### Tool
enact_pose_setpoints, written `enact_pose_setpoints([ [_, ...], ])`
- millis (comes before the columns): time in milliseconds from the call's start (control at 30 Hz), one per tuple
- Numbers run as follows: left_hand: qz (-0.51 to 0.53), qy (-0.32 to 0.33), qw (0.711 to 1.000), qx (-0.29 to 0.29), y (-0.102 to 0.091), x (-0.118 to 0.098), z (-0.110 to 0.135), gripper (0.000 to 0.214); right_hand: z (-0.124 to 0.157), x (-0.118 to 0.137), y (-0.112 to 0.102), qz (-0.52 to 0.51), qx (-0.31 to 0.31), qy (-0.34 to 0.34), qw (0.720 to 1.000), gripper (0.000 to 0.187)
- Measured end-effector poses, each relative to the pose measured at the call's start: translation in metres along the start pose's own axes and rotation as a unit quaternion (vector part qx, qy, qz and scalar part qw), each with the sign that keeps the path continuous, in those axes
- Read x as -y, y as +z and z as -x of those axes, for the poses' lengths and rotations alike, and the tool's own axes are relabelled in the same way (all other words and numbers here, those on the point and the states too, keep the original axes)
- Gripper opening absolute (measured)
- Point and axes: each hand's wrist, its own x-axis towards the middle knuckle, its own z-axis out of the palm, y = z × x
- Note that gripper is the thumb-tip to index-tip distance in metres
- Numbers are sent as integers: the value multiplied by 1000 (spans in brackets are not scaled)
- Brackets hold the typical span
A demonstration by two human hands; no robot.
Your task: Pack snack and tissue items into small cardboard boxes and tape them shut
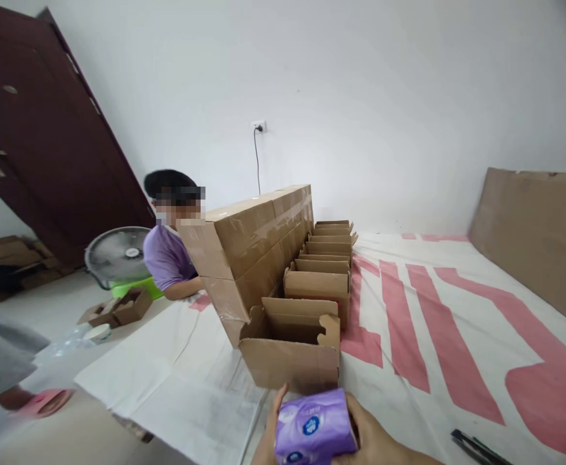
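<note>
Between my two hands is a purple tissue pack (318, 423) with blue round logos, at the bottom of the head view. My left hand (269, 426) is closed against its left side, thumb pointing up. On the opposite side, my right hand (373, 429) wraps round the pack's right end. Just beyond the pack stands an open cardboard box (290, 365), its flaps raised and its inside dark. Several more open boxes (316, 282) line up behind it, going away from me. What they hold is mostly hidden.
Taped closed cartons (249, 242) form a wall left of the open boxes. A dark slim cutter (477, 445) lies on the white-and-red cloth (419, 323) at right. One large cardboard panel (535, 226) stands far right. Behind the cartons sits a person (169, 255), near a fan (121, 255).
</note>
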Motion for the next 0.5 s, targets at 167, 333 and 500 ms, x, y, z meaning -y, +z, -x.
enact_pose_setpoints([
  [167,-25,23,998,52,-43,-24,-12,104,0,15,-43,155,34,76,984,75],
  [333,-99,70,992,-26,-86,-6,-28,96,-25,10,-113,107,-129,57,984,59],
  [500,-193,139,964,-122,-100,26,-34,90,-78,6,-161,128,-252,40,958,79],
])
